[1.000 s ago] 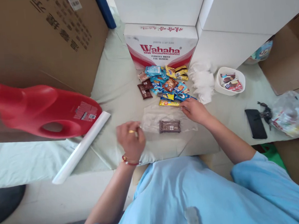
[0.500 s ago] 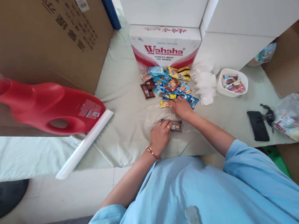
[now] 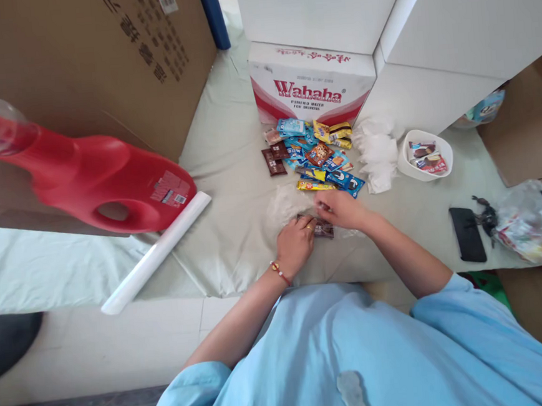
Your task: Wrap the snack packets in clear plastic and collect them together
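Head view: left hand (image 3: 297, 245) lies over bar (image 3: 324, 229), right hand (image 3: 339, 209) curls at film (image 3: 282, 206), both grips unclear; steady bar, smooth film.

Cloth-covered surface (image 3: 233, 193) | wrapped snacks (image 3: 318, 154) | clear plastic (image 3: 280, 206) | Wahaha carton (image 3: 311, 90) | white tub (image 3: 413, 170) | black phone (image 3: 467, 234) | white roll (image 3: 157, 256)

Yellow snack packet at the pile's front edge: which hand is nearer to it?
Right. The right hand is just in front of the yellow snack packet; the left hand is farther toward the person, at the brown wrapped bar.
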A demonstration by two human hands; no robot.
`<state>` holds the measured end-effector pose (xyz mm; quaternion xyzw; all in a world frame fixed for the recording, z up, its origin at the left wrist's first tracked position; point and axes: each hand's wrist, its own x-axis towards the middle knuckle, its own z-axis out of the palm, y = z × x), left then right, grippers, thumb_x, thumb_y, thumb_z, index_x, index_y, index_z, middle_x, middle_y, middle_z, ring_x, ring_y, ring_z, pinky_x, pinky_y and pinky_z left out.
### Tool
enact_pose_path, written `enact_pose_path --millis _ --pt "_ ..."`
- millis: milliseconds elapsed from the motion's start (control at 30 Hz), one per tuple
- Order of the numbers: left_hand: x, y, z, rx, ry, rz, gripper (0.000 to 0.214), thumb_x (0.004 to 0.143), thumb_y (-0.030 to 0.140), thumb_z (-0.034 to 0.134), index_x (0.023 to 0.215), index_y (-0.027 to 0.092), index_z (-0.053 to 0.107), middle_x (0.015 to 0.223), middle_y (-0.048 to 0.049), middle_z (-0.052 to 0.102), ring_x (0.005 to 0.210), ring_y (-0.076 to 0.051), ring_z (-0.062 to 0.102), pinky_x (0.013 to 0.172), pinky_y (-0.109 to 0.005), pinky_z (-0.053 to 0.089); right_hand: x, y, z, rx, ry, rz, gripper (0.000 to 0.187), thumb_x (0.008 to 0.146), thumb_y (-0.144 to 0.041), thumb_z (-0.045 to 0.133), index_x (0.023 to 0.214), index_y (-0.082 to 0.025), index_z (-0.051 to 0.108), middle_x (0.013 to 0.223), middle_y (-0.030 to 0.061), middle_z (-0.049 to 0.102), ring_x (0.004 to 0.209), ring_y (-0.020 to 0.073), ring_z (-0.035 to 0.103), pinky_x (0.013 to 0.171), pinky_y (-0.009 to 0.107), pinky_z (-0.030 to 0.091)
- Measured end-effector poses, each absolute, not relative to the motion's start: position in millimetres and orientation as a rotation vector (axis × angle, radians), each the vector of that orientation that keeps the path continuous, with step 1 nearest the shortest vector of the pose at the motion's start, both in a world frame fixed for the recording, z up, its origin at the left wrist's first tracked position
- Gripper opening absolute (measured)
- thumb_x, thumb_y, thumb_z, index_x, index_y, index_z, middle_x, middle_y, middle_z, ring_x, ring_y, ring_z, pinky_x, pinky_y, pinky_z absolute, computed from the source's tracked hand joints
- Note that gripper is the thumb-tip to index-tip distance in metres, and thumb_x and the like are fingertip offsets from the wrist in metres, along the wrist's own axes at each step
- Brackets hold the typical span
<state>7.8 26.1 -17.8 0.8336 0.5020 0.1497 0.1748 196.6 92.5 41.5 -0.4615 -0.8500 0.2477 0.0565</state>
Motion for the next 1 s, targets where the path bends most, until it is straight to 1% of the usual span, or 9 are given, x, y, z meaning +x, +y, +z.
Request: enact_pose_path --millis 133,233,433,567,700,767,833,900,1000 --pt "3.0 24.8 -26.5 2.208 1.364 0.548 0.033 0.099 0.018 0.048 0.113 0.021 0.078 0.116 -0.0090 0.078 0.108 -0.023 0.070 0.094 -0.038 0.059 188.0 51.6 35.7 -1.415 -2.662 0.790 0.029 0.103 -0.022 0.047 0.125 -0.019 0.066 0.114 0.0099 0.069 0.096 0.0208 0.062 0.084 0.028 0.044" --pt "-12.8 23.1 -37.3 1.975 1.336 0.761 0.034 0.095 0.016 0.049 0.110 0.024 0.078 0.123 -0.0066 0.077 0.118 -0.022 0.070 0.104 -0.042 0.058 183.6 32.8 22.4 -1.521 -2.664 0.789 0.036 0.105 -0.022 0.046 0.134 -0.022 0.067 0.115 0.0092 0.067 0.092 0.0206 0.062 0.080 0.028 0.044" --pt "-59.0 39.5 -54.2 1.460 1.813 1.101 0.039 0.104 0.035 0.037 0.120 0.021 0.070 0.116 -0.0091 0.075 0.108 -0.020 0.070 0.097 -0.038 0.058 178.9 24.8 6.4 -1.512 -2.751 0.755 0.039 0.109 -0.029 0.045 0.138 -0.035 0.071 0.117 0.0079 0.068 0.102 0.0241 0.061 0.080 0.030 0.043" --pt "-60.9 55.0 -48.3 1.562 2.005 0.963 0.050 0.105 0.052 0.043 0.135 0.017 0.061 0.145 -0.0188 0.061 0.142 -0.029 0.052 0.120 -0.050 0.041 173.4 25.1 7.9 -1.540 -2.752 0.734 0.039 0.108 -0.030 0.045 0.137 -0.035 0.072 0.122 0.0083 0.068 0.107 0.0260 0.061 0.084 0.032 0.046" --pt "-45.6 54.0 -38.4 1.798 1.921 0.632 0.043 0.089 0.050 0.069 0.116 0.017 0.070 0.162 -0.0204 0.044 0.158 -0.044 0.027 0.126 -0.062 0.029 173.3 22.5 13.5 -1.479 -2.725 0.741 0.040 0.107 -0.026 0.044 0.135 -0.028 0.073 0.120 0.0109 0.068 0.109 0.0283 0.061 0.088 0.037 0.049" --pt "-42.8 50.6 -34.3 1.800 1.824 0.663 0.024 0.085 0.038 0.070 0.100 0.019 0.072 0.146 -0.0174 0.060 0.145 -0.039 0.048 0.119 -0.057 0.041 177.3 18.3 16.2 -1.418 -2.693 0.770 0.040 0.105 -0.022 0.048 0.138 -0.024 0.071 0.121 0.0117 0.067 0.112 0.0282 0.060 0.094 0.038 0.049" --pt "-42.6 46.8 -29.1 1.686 1.751 0.736 0.012 0.086 0.031 0.066 0.090 0.021 0.069 0.113 -0.0114 0.073 0.111 -0.029 0.068 0.101 -0.047 0.055 182.6 12.7 17.3 -1.363 -2.646 0.805 0.043 0.102 -0.020 0.053 0.143 -0.021 0.066 0.125 0.0124 0.066 0.118 0.0280 0.058 0.101 0.040 0.048" --pt "-39.6 42.0 -21.9 1.546 1.713 0.785 0.009 0.086 0.030 0.064 0.086 0.021 0.066 0.085 -0.0038 0.071 0.082 -0.021 0.068 0.082 -0.037 0.058 186.9 7.1 15.4 -1.326 -2.597 0.832 0.045 0.100 -0.019 0.056 0.144 -0.020 0.064 0.128 0.0130 0.065 0.121 0.0279 0.057 0.106 0.041 0.047" --pt "-20.9 31.9 -8.7 1.499 1.640 0.862 0.006 0.087 0.026 0.063 0.087 0.021 0.066 0.080 -0.0003 0.069 0.075 -0.017 0.065 0.076 -0.031 0.056 188.7 1.7 6.4 -1.297 -2.524 0.832 0.039 0.099 -0.017 0.057 0.136 -0.019 0.069 0.125 0.0130 0.065 0.118 0.0282 0.057 0.106 0.044 0.049"
